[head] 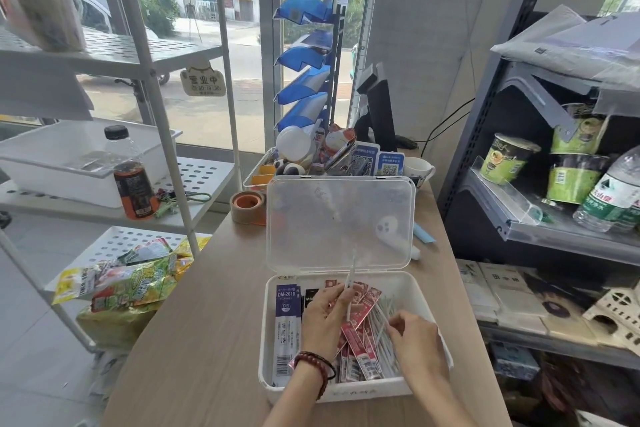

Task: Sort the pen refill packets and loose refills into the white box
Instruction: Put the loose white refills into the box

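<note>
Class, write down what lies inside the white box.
A blue packet, red packets and loose refills lie in the white box. The left hand, pinching one refill, and the right hand cover whatever lies under them.

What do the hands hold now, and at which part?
The left hand pinches one white refill near its middle. The right hand reaches among loose refills; whether it grips one cannot be told.

A small shop: shelved cup noodles (509,158), QR payment cards (390,163) (plus a hanging opening-hours sign (203,81)).
</note>
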### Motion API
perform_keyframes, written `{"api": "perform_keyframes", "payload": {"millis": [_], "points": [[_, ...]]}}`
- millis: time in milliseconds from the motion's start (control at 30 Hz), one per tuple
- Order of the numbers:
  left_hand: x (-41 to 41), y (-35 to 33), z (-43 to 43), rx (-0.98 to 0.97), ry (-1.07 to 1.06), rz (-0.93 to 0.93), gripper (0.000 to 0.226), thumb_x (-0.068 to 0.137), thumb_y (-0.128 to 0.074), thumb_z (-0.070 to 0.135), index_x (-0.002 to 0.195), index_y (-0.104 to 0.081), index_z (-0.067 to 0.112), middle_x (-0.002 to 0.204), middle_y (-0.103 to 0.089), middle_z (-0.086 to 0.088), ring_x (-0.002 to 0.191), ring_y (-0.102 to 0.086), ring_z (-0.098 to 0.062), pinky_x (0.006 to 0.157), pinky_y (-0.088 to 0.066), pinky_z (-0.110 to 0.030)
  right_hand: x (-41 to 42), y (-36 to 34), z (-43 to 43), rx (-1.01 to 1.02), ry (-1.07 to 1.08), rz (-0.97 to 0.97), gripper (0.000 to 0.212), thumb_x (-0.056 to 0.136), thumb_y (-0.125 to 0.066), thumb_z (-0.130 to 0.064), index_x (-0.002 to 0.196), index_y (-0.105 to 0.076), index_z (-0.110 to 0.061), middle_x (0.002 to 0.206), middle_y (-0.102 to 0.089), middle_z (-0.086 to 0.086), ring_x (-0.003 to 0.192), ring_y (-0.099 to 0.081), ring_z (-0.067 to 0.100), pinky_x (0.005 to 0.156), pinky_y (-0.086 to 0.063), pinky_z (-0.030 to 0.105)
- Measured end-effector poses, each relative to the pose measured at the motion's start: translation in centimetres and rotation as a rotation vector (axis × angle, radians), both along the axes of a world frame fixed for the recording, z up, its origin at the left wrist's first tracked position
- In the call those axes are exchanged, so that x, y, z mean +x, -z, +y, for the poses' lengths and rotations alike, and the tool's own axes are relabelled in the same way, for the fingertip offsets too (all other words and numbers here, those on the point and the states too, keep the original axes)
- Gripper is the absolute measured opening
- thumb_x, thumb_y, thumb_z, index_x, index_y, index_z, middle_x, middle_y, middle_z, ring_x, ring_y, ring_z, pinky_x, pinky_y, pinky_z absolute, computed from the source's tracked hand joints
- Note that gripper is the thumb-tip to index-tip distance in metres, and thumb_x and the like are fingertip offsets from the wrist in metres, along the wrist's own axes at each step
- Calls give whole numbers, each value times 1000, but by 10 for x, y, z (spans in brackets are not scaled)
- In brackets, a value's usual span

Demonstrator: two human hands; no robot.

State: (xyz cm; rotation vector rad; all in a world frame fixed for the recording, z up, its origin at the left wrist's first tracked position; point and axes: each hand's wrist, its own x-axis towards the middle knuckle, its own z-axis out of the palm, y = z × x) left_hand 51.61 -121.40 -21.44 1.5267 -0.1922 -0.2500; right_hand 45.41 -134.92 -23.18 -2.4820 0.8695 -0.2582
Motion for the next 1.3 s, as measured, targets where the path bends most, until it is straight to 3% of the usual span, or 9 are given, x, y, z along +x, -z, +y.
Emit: {"api": "perform_keyframes", "payload": {"millis": [100, 267, 467, 567, 800, 933, 1033, 1133, 1300], "points": [[2, 2, 0, -24, -4, 23, 27, 78, -59, 44, 93, -70, 24, 89, -71, -10, 83, -68, -25, 77, -55, -45, 1, 2, 1, -48, 58, 53, 8, 92, -63, -27, 84, -66, -28, 73, -66, -11, 62, -63, 8, 55, -55, 28], [3, 6, -1, -4, 5, 29, 30, 77, -60, 44, 95, -70, 21, 90, -70, -8, 80, -66, -24, 74, -59, -42, 1, 2, 2, -66, 73, 122, 7, 92, -62, -24, 95, -67, -28, 86, -69, -8, 73, -65, 13, 59, -52, 26], [3, 6, -1, 87, 7, -57, 16, 82, -64, 36, 91, -67, 24, 83, -67, 2, 71, -62, -7, 60, -55, -19, -6, -17, 5, 212, -79, -195, 22, 86, -61, -56, 92, -63, -35, 80, -68, -17, 72, -64, -4, 66, -54, 18], [1, 9, -4, 208, 48, -179, 10, 81, -66, 37, 89, -68, 31, 83, -68, 8, 74, -61, -1, 65, -49, -13, -10, -21, 6, 297, -198, -260, 32, 77, -64, -64, 95, -63, -37, 78, -71, -15, 73, -66, -9, 69, -55, 14], [-2, 10, -4, 241, 114, -208, 3, 82, -66, 35, 84, -68, 36, 75, -70, 10, 65, -63, 1, 61, -55, -20, -15, -23, 7, 393, -300, -334, 25, 74, -75, -41, 93, -69, -26, 79, -73, -12, 75, -69, -4, 71, -55, 14], [-2, 9, -5, 215, 101, -202, 8, 81, -67, 32, 89, -69, 34, 80, -72, 10, 68, -65, -1, 65, -56, -23, -15, -22, 7, 305, -186, -339, 10, 82, -73, -34, 87, -66, -29, 76, -70, -15, 74, -65, -9, 64, -47, 5], [-1, 11, -6, 190, 42, -141, 15, 80, -70, 29, 94, -66, 25, 84, -74, 10, 79, -69, -1, 73, -58, -25, -10, -13, 8, 123, -14, -221, 5, 90, -67, -33, 86, -65, -31, 79, -68, -14, 68, -63, -4, 58, -50, 13], [0, 9, -7, 184, 7, -104, 15, 82, -68, 30, 94, -61, 25, 80, -74, 13, 72, -68, 2, 64, -56, -21, -5, -4, 9, 17, 85, -107, 3, 91, -64, -31, 89, -66, -30, 82, -68, -12, 68, -62, 3, 54, -51, 19], [2, 8, -5, 185, -17, -131, 8, 85, -64, 32, 92, -61, 27, 80, -74, 14, 75, -67, 4, 67, -55, -18, -1, -2, 6, -74, 94, 56, 15, 93, -59, -19, 102, -63, -30, 84, -69, -12, 65, -60, 7, 40, -30, 15]]}}
